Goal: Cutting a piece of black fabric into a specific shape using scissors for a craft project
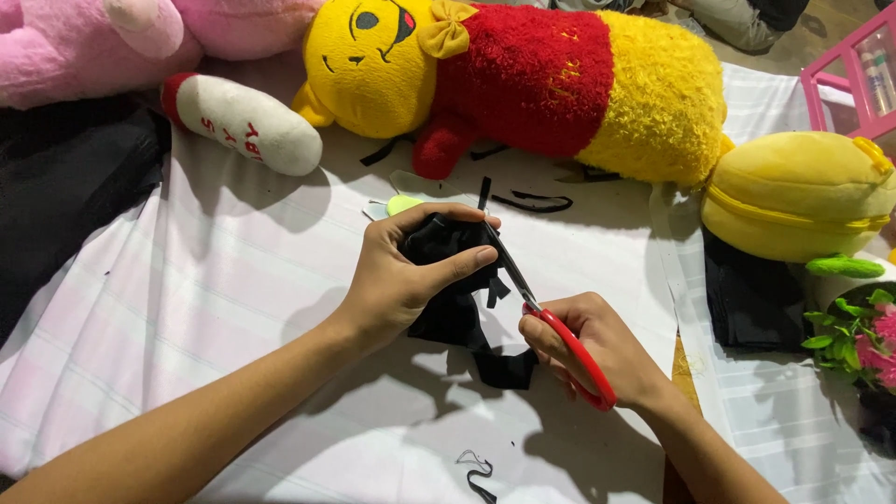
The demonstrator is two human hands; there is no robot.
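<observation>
- Both forearms enter from the bottom edge; between them, low in the frame, lies a thin black offcut (476,471) on the white striped cloth (233,280).
- Left hand (411,271), at centre, is clenched around a bunched piece of black fabric (448,245), thumb pressed along its right side.
- Right hand (583,345), just lower right of centre, grips the red handles of a pair of scissors (551,322); the blades run up-left into the fabric.
- Black fabric looks dark and crumpled, with ragged strips hanging down and a tail resting on the cloth below the hands; its full outline is hidden by the left hand.
- Whether the blades are parted is hard to make out against the dark cloth.
- Across the top lies a yellow plush bear (523,79) in a red shirt.
- Pink plush toy (112,42) at upper left is cut off by the frame.
</observation>
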